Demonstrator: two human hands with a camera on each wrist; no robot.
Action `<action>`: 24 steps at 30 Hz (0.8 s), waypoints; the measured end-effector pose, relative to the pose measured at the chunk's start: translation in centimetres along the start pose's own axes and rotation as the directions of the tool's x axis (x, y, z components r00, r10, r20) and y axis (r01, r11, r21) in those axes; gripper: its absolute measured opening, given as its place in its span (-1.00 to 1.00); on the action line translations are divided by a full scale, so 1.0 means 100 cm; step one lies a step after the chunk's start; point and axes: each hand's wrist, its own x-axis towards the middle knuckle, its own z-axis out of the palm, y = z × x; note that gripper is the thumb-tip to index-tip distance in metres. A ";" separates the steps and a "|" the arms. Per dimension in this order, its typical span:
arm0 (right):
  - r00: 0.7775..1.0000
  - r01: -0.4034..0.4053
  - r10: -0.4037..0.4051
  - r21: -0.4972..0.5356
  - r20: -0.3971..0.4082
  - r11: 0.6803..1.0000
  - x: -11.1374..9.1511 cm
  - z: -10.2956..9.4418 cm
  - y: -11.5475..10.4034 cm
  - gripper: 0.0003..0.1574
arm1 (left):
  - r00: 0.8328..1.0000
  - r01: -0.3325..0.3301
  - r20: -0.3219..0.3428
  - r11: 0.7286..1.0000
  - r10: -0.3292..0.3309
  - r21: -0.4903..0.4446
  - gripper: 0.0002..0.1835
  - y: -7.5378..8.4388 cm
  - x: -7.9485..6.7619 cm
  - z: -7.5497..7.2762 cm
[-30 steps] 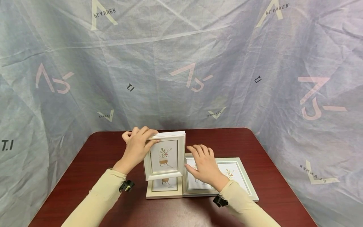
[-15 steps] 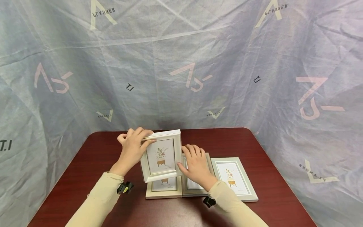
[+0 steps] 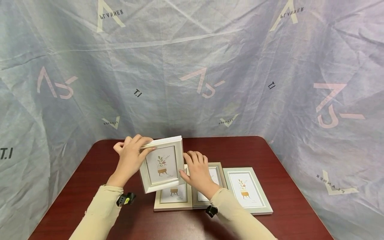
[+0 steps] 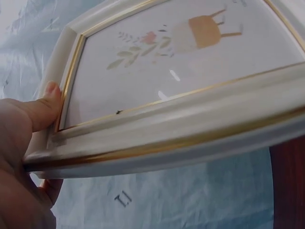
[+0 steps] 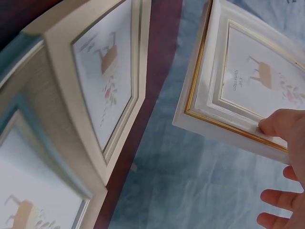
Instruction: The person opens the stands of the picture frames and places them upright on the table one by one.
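Note:
A white picture frame (image 3: 162, 165) with a gold inner line and a plant print is raised and tilted toward me. My left hand (image 3: 131, 159) grips its upper left corner; in the left wrist view the thumb (image 4: 50, 102) presses its front while other fingers are behind. At the right edge is my right hand (image 3: 196, 171), thumb tip (image 5: 274, 123) on the frame's front border and the other fingers spread apart beyond the edge. Beneath, a cream frame (image 3: 174, 206) lies partly covered by the raised one. A grey-brown frame (image 3: 221, 173) lies beside it, partly behind my right hand.
A pale green-white frame (image 3: 263, 190) lies at the row's right end. All of them rest on a dark red wooden table (image 3: 285, 206). A grey printed cloth (image 3: 192, 100) hangs around the table's back and sides.
My left hand has carried the white frame leftward, and my right hand has followed to its right edge. More of the grey-brown and pale green-white frames shows now.

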 end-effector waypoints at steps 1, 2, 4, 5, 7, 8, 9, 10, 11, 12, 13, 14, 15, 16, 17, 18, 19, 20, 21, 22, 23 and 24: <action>1.000 0.001 -0.001 -0.006 0.008 1.000 0.002 0.001 -0.002 -0.27 | 1.000 0.006 0.000 1.000 -0.006 0.006 -0.73 -0.002 0.000 -0.002; 1.000 0.002 -0.002 -0.014 0.016 1.000 0.004 0.003 -0.005 -0.27 | 1.000 0.014 0.001 1.000 -0.014 0.012 -0.72 -0.004 -0.001 -0.005; 0.999 0.003 -0.002 -0.023 0.032 1.000 0.008 0.007 -0.010 -0.27 | 1.000 0.031 0.000 0.999 -0.031 0.021 -0.73 -0.007 -0.003 -0.010; 0.999 0.002 -0.001 -0.026 0.043 1.000 0.010 0.009 -0.014 -0.27 | 0.999 0.040 0.000 0.999 -0.040 0.028 -0.73 -0.008 -0.003 -0.013; 0.998 0.002 0.000 -0.030 0.056 1.000 0.013 0.013 -0.020 -0.27 | 0.998 0.058 -0.001 0.998 -0.058 0.038 -0.73 -0.011 -0.006 -0.018; 0.998 0.003 0.000 -0.035 0.066 0.999 0.015 0.015 -0.023 -0.26 | 0.998 0.067 -0.003 0.997 -0.067 0.042 -0.73 -0.012 -0.007 -0.020; 0.997 0.002 0.001 -0.042 0.077 0.999 0.017 0.017 -0.026 -0.26 | 0.997 0.077 -0.007 0.996 -0.077 0.046 -0.74 -0.013 -0.009 -0.023; 0.996 0.002 0.003 -0.053 0.086 0.999 0.018 0.019 -0.029 -0.26 | 0.996 0.084 -0.009 0.995 -0.084 0.049 -0.74 -0.015 -0.011 -0.024; 0.996 0.002 0.004 -0.067 0.094 0.998 0.020 0.021 -0.032 -0.26 | 0.996 0.092 -0.012 0.994 -0.091 0.053 -0.73 -0.016 -0.013 -0.026; 0.995 0.001 0.007 -0.078 0.103 0.997 0.021 0.023 -0.034 -0.26 | 0.995 0.098 -0.015 0.994 -0.097 0.054 -0.73 -0.017 -0.015 -0.028; 0.994 0.002 0.008 -0.088 0.109 0.996 0.022 0.024 -0.037 -0.26 | 0.994 0.105 -0.019 0.993 -0.104 0.056 -0.73 -0.019 -0.017 -0.029; 0.993 0.002 0.009 -0.096 0.114 0.995 0.024 0.026 -0.040 -0.26 | 0.994 0.113 -0.023 0.992 -0.111 0.059 -0.73 -0.020 -0.019 -0.031; 0.992 0.002 0.011 -0.105 0.122 0.994 0.025 0.028 -0.043 -0.26 | 0.993 0.118 -0.027 0.991 -0.117 0.062 -0.73 -0.022 -0.021 -0.033; 0.992 0.005 0.010 -0.114 0.128 0.993 0.027 0.030 -0.046 -0.26 | 0.992 0.124 -0.032 0.990 -0.122 0.065 -0.73 -0.023 -0.023 -0.035; 0.991 0.007 0.010 -0.122 0.137 0.992 0.029 0.032 -0.049 -0.26 | 0.991 0.131 -0.037 0.989 -0.129 0.067 -0.73 -0.025 -0.026 -0.037; 0.989 0.010 0.009 -0.127 0.146 0.992 0.030 0.034 -0.052 -0.26 | 0.990 0.138 -0.042 0.988 -0.136 0.068 -0.72 -0.027 -0.028 -0.039; 0.988 0.013 0.008 -0.134 0.157 0.991 0.032 0.036 -0.056 -0.26 | 0.989 0.146 -0.046 0.987 -0.143 0.071 -0.72 -0.028 -0.031 -0.041; 0.985 0.017 0.008 -0.143 0.170 0.990 0.033 0.038 -0.059 -0.25 | 0.988 0.153 -0.049 0.986 -0.150 0.073 -0.72 -0.030 -0.033 -0.044; 0.983 0.022 0.007 -0.153 0.184 0.988 0.035 0.040 -0.063 -0.25 | 0.986 0.159 -0.051 0.984 -0.156 0.075 -0.71 -0.032 -0.036 -0.046; 0.981 0.026 0.006 -0.162 0.193 0.987 0.036 0.041 -0.066 -0.25 | 0.985 0.167 -0.052 0.983 -0.163 0.079 -0.71 -0.034 -0.038 -0.048; 0.979 0.030 0.006 -0.170 0.204 0.985 0.037 0.043 -0.070 -0.25 | 0.984 0.174 -0.051 0.981 -0.170 0.084 -0.71 -0.036 -0.040 -0.050; 0.977 0.035 0.004 -0.178 0.214 0.983 0.037 0.044 -0.073 -0.26 | 0.983 0.181 -0.050 0.980 -0.178 0.087 -0.70 -0.038 -0.043 -0.052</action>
